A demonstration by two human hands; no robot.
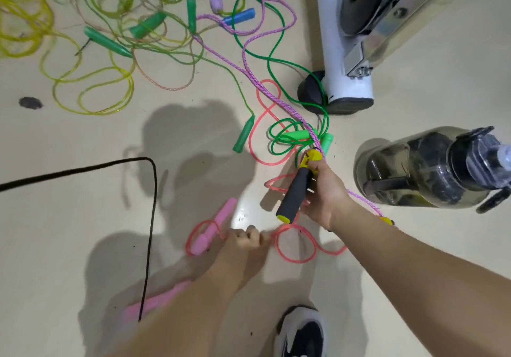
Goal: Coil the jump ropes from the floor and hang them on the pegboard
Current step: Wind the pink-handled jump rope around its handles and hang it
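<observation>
Left hand (246, 243) pinches rope (277, 247), right hand (323, 193) handle (295, 192)

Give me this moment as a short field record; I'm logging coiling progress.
right hand: holds black-and-yellow handle
rope on that handle: purple braided rope, trailing away across the floor
left hand: pinches pink cord at floor level, beside pink handle
far floor: tangled ropes with green and blue handles, uncoiled
nearby: water bottle on the right, white machine base beyond it
coiled ropes: none visible
pegboard: not in view
</observation>
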